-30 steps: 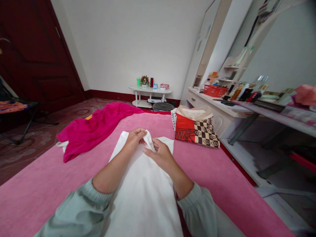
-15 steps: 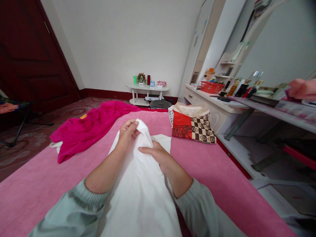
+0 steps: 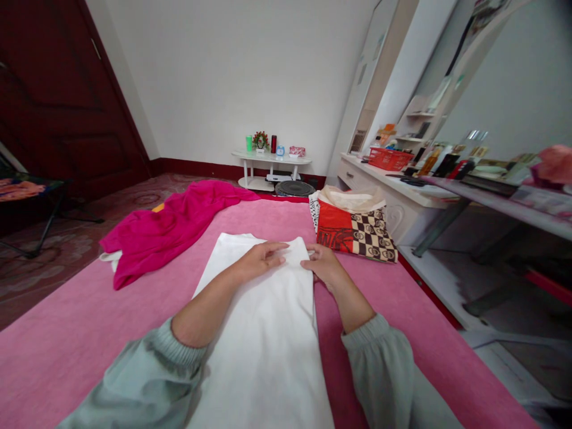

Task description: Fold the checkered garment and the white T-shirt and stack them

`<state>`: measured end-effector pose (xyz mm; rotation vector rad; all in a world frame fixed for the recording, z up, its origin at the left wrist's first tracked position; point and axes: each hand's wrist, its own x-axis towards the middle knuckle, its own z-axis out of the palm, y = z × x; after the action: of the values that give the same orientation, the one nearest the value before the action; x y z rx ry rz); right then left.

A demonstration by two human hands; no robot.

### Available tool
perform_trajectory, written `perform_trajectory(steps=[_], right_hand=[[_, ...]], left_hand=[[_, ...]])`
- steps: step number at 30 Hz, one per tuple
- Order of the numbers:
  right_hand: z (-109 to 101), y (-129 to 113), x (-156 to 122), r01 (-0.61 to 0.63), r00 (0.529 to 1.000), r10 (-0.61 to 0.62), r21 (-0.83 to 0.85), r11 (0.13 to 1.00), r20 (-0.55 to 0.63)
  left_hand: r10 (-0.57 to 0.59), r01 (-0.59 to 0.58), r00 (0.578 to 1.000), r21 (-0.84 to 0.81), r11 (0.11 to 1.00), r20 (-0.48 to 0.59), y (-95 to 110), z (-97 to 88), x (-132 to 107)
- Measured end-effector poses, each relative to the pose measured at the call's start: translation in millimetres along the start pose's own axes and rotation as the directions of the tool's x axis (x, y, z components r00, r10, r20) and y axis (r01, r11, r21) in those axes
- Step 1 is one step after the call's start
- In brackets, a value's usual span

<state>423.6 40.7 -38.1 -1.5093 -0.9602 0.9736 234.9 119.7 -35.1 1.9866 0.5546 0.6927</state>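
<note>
A white folded garment (image 3: 272, 333) lies lengthwise in front of me on the pink bed cover (image 3: 147, 322); its exact kind does not show. At its far end, my left hand (image 3: 261, 262) rests on top, with thumb and fingers closed on the cloth near the edge. My right hand (image 3: 325, 265) pinches the far right corner, the thumb on top and some fingers hidden below. Both hands are close together, a short stretch of white cloth between them.
A crumpled magenta garment (image 3: 174, 226) lies at the far left of the bed. Folded patterned clothes (image 3: 353, 229) are stacked at the far right. Beyond stands a small white table (image 3: 272, 158); on the right are a dresser (image 3: 379, 176) with a red basket (image 3: 389, 159).
The lifted, bunched far end of the white garment now lies flatter and wider on the bed. Both hands have moved right and slightly down.
</note>
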Motion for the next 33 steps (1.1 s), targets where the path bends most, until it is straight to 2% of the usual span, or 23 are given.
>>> perform_trajectory(steps=[3,6,9,11,13,15,17,19,21,23,25,27,29,30,31,33], right_hand=[[-10,-1,4,-0.043,0.993,0.016,-0.232,0.972,-0.119],[-15,-10,2,0.076,0.962,-0.198,-0.511,0.856,-0.189],[-5,-18,-5,0.238,0.882,-0.449,-0.683,0.69,-0.146],[7,-16,-9,0.379,0.833,-0.552,-0.702,0.603,-0.025],[17,-8,-12,0.472,0.821,-0.553,-0.713,0.519,0.141],[22,2,-14,0.476,0.851,-0.451,-0.759,0.444,0.27],[22,10,-13,0.429,0.888,-0.343,-0.817,0.385,0.305],[18,14,-12,0.383,0.91,-0.305,-0.854,0.352,0.283],[14,13,-12,0.354,0.914,-0.325,-0.868,0.349,0.242],[10,10,-12,0.327,0.909,-0.375,-0.87,0.368,0.183],[7,7,-13,0.298,0.892,-0.439,-0.873,0.387,0.11],[5,5,-13,0.269,0.868,-0.494,-0.884,0.381,0.051],[4,4,-14,0.236,0.851,-0.525,-0.902,0.362,0.012],[3,4,-14,0.219,0.85,-0.527,-0.908,0.356,-0.002],[3,5,-14,0.201,0.853,-0.522,-0.912,0.358,-0.017],[3,6,-14,0.175,0.867,-0.497,-0.907,0.383,-0.043]], left_hand=[[0.036,-0.081,0.991,0.357,0.931,0.13,4,7.4,-5],[-0.069,-0.082,0.974,0.62,0.781,0.215,13,17.5,-9],[-0.112,-0.066,0.973,0.705,0.706,0.203,18,24.3,-10],[-0.079,-0.071,0.981,0.708,0.703,0.177,15,24.1,-10],[-0.033,-0.07,0.991,0.7,0.71,0.132,9,18.5,-9],[-0.025,-0.024,0.998,0.717,0.697,0.057,-1,7.5,-8],[-0.074,0.074,0.997,0.758,0.648,-0.035,-10,-7.4,-9],[-0.13,0.187,0.982,0.793,0.58,-0.137,-19,-23.5,-11],[-0.15,0.304,0.953,0.793,0.528,-0.265,-23,-38.7,-15],[-0.138,0.436,0.894,0.758,0.486,-0.426,-24,-52.5,-20],[-0.125,0.567,0.806,0.696,0.441,-0.578,-22,-65.2,-24],[-0.178,0.689,0.706,0.606,0.397,-0.685,-19,-77.1,-28],[-0.309,0.776,0.621,0.511,0.369,-0.72,-17,-87.1,-31],[-0.376,0.795,0.601,0.479,0.371,-0.706,-16,-91.1,-32],[-0.429,0.802,0.594,0.458,0.383,-0.681,-17,-94.1,-32],[-0.47,0.784,0.617,0.448,0.429,-0.631,-18,-97.2,-32]])
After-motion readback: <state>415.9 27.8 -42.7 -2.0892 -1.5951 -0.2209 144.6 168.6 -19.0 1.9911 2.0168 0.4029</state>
